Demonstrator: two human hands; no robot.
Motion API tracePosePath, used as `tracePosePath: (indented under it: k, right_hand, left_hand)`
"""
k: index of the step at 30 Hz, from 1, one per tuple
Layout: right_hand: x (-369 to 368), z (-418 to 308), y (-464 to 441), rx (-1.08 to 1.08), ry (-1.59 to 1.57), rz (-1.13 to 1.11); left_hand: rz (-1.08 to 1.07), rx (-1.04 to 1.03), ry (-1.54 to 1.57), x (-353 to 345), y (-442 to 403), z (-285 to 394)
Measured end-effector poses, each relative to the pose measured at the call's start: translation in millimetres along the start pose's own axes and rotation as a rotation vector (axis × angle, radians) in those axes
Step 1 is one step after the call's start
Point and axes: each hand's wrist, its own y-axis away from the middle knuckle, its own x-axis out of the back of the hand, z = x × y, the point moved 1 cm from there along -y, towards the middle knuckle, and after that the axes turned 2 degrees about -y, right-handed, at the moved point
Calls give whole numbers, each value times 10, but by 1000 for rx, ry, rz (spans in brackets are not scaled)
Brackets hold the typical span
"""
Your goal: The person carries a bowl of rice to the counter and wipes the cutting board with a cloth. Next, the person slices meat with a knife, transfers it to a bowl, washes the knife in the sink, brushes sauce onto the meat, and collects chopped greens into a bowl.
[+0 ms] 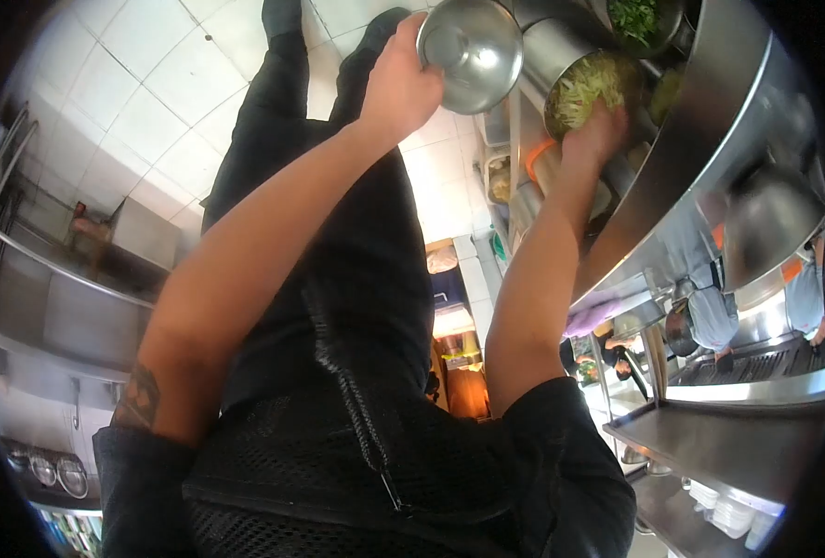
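My left hand point(405, 86) grips a round stainless steel bowl point(487, 56) by its rim. The bowl is tilted, and its shiny inside faces me with no food visible in it. My right hand point(598, 133) reaches into a deep metal container, touching the pale green shredded vegetable point(584, 88) inside. Its fingertips are hidden among the shreds, so I cannot see whether they are closed. Beyond that container, another metal one holds chopped leafy greens point(635, 20).
A steel counter edge point(682, 177) runs along the right, with a large metal bowl point(773, 228) beyond it. Other people in light blue tops point(712, 316) stand farther off. Steel shelving point(68, 270) lines the left. White tiles point(143, 46) cover the floor.
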Motion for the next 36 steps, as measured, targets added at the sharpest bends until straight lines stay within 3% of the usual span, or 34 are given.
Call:
tracePosePath:
  k: [5, 6, 8, 10, 11, 13, 14, 17, 19, 20, 22, 27, 36]
  right_hand:
    - [420, 125, 328, 479, 163, -183]
    - [340, -83, 539, 480, 163, -182]
    - [-4, -586, 1132, -134, -554, 263]
    - [-200, -528, 1260, 217, -396, -17]
    - [-304, -445, 1202, 219, -406, -16]
    - [-603, -564, 1255, 695, 336, -372]
    - [-563, -599, 1297, 361, 238, -549]
    - [-392, -741, 1229, 416, 74, -409]
    - [-229, -917, 1064, 167, -75, -386]
    - [-210, -1012, 1022, 187, -79, -375]
    - [-252, -1190, 970, 176, 199, -112]
    - [-815, -1312, 53, 740, 309, -26]
    - [-983, -1429, -479, 783, 188, -119]
  left_hand:
    - [100, -218, 34, 1, -93, 217]
    - [99, -218, 34, 3, -106, 213]
    - [83, -202, 5, -18, -119, 248]
    - [54, -243, 64, -32, -64, 340]
    - [34, -277, 118, -14, -52, 390]
    - [17, -231, 86, -11, -34, 287]
    - [-2, -182, 59, 0, -44, 242]
    - [-40, -122, 206, 115, -188, 165]
    - [-154, 73, 372, 250, -203, 371]
    - [-163, 53, 380, 266, -210, 429]
    - [-189, 13, 430, 342, -264, 526]
    - [-188, -10, 442, 555, -288, 640]
    - [-133, 26, 562, 760, -277, 594]
